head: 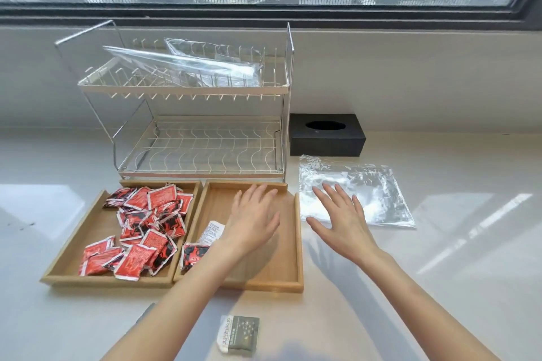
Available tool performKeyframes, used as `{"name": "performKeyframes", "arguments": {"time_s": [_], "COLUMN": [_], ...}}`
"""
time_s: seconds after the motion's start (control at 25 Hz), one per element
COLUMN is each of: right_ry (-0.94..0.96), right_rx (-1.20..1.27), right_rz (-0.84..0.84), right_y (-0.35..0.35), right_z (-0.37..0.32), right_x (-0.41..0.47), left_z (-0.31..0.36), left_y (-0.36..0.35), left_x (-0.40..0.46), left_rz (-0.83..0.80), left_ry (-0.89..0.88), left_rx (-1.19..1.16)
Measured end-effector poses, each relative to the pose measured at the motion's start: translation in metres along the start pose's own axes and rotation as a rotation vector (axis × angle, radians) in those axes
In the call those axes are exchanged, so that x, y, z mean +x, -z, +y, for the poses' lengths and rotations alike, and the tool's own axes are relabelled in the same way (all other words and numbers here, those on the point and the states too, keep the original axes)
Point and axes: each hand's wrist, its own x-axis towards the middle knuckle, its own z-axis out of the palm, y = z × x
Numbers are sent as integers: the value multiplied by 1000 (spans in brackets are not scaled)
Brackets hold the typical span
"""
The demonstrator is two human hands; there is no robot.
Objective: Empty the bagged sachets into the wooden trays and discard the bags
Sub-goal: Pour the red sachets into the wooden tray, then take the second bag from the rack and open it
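We had the left tray point(96, 243) heaped with red sachets point(146, 231), the right tray point(281, 269) nearly bare. A clear bag point(381, 193) lay flat just right of it, long side running left to right. Our right hand point(340, 220), fingers spread and holding nothing, was nearer, fingertips over the bag's near-left corner; our left hand point(252, 220), also spread, hovered above the right tray.

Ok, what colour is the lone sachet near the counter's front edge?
Grey-green with white print, the lone sachet, clearest in the head view.
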Motion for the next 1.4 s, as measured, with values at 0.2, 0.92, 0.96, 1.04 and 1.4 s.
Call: {"name": "performKeyframes", "arguments": {"time_s": [0.2, 0.92, 0.96, 1.04, 1.4], "right_ry": [55, 250, 247, 218, 177], "right_rx": [10, -71, -69, -70, -172], "right_rz": [53, 301, 327, 385, 395], "right_y": [17, 79, 82, 88, 102], "right_z": [-40, -145, -149, -156, -155], "right_x": [9, 141, 151, 168, 212], "left_z": [-24, -123, -128, -135, -159], "left_y": [47, 191, 196, 205, 232], "left_x": [-2, 70, 77, 91, 127], "left_rz": [140, 380, 393, 438, 313], "left_ry": [-13, -30, -26, -25, 46], "left_rx": [30, 190, 184, 171, 315]}}
